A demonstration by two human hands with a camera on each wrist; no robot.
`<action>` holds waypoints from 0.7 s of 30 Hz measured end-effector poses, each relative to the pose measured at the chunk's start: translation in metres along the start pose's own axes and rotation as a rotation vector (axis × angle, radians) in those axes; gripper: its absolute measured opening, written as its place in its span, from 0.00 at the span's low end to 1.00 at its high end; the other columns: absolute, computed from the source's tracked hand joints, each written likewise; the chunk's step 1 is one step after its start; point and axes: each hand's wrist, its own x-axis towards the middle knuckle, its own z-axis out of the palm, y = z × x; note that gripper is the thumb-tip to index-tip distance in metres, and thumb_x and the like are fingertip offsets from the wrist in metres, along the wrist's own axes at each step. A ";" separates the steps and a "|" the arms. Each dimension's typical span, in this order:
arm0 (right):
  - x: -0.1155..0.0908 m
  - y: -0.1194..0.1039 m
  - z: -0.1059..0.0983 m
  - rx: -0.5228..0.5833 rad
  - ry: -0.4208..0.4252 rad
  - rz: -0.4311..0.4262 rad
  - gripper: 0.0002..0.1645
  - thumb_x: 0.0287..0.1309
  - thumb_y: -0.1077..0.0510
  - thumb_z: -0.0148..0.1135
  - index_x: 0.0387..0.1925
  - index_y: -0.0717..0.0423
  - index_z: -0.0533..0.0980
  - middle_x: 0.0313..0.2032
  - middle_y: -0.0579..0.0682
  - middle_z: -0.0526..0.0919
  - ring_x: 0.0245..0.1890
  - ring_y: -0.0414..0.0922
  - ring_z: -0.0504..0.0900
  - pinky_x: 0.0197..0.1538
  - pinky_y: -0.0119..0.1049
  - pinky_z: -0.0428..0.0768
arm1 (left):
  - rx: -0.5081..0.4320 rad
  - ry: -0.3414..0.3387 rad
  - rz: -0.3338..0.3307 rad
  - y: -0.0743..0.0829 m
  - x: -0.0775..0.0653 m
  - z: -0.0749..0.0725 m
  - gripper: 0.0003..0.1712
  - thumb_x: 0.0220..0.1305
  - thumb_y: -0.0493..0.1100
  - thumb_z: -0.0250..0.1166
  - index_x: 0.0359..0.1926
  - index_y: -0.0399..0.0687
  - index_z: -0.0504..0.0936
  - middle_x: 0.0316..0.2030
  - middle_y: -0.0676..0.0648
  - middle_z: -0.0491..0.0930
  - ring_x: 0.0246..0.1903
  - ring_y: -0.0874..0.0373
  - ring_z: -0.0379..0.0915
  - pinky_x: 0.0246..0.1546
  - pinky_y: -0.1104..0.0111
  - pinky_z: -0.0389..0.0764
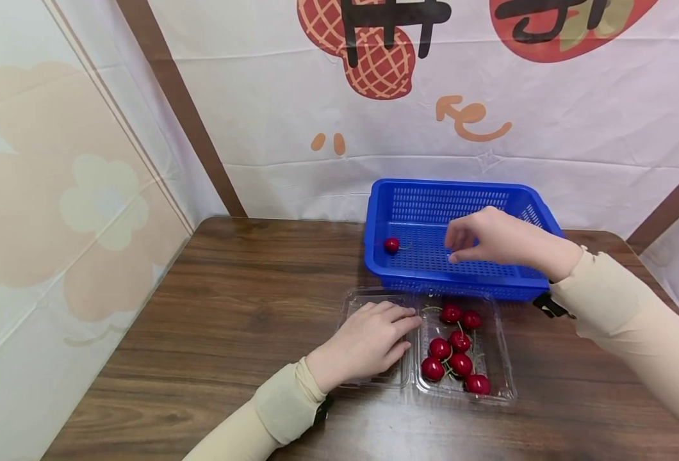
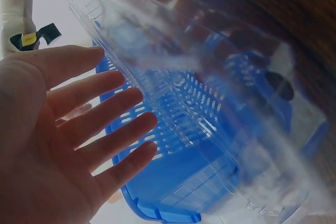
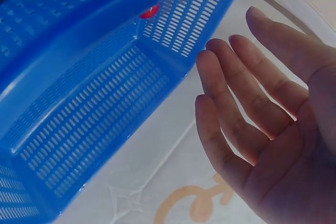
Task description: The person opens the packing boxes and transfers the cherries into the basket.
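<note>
The right hand [image 1: 480, 238], its fingers loosely bent and thumb apart, hovers over a blue perforated plastic basket [image 1: 460, 280], where one red cherry [image 1: 392, 245] lies near the left end. The left hand [image 1: 371, 339] spreads its fingers apart over the left half of a clear plastic clamshell [image 1: 509, 365]; seven stemmed cherries [image 1: 461, 365] lie in the right. Black characters [image 1: 397, 13] on the backdrop [image 1: 259, 96] are cut off, unreadable.

Straight ahead we had a pale, creased cloth wall [image 1: 259, 115], and high on it we caught a red, lattice-patterned print [image 1: 380, 73] overlapped by bold black strokes [image 1: 397, 13]! Brown bands [image 1: 175, 96] slanted down either side. To our left, a big faded peach flower [image 1: 28, 205] spread over the side sheet [image 1: 16, 397]. Below, we saw the dark wood-grained surface [image 1: 230, 301], light gleaming across its near part.
</note>
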 end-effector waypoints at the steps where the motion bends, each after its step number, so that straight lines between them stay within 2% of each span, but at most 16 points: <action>1: -0.002 -0.001 0.001 -0.003 0.003 -0.001 0.07 0.51 0.54 0.70 0.31 0.49 0.80 0.28 0.41 0.85 0.30 0.35 0.82 0.37 0.38 0.82 | -0.001 -0.001 -0.001 0.000 0.000 0.000 0.22 0.63 0.51 0.60 0.58 0.55 0.77 0.56 0.52 0.77 0.55 0.57 0.73 0.55 0.62 0.74; 8: -0.013 -0.004 0.006 -0.017 0.020 0.009 0.06 0.50 0.54 0.71 0.30 0.46 0.80 0.27 0.37 0.84 0.29 0.32 0.81 0.34 0.32 0.81 | -0.001 -0.011 -0.008 -0.001 -0.001 -0.002 0.22 0.64 0.51 0.59 0.58 0.55 0.77 0.57 0.52 0.77 0.56 0.57 0.72 0.56 0.62 0.73; 15: -0.024 -0.008 0.010 -0.001 0.046 -0.006 0.06 0.49 0.55 0.71 0.29 0.46 0.80 0.28 0.37 0.83 0.29 0.32 0.81 0.35 0.34 0.82 | -0.001 -0.012 -0.008 -0.001 -0.001 -0.001 0.22 0.63 0.51 0.60 0.58 0.55 0.77 0.57 0.52 0.77 0.56 0.58 0.72 0.56 0.63 0.73; 21: -0.037 -0.013 0.016 0.016 0.043 -0.023 0.05 0.51 0.54 0.70 0.31 0.46 0.80 0.29 0.36 0.83 0.30 0.30 0.81 0.35 0.31 0.82 | -0.006 -0.008 0.002 -0.001 -0.001 -0.002 0.21 0.64 0.51 0.60 0.57 0.54 0.78 0.56 0.52 0.77 0.55 0.57 0.73 0.56 0.63 0.73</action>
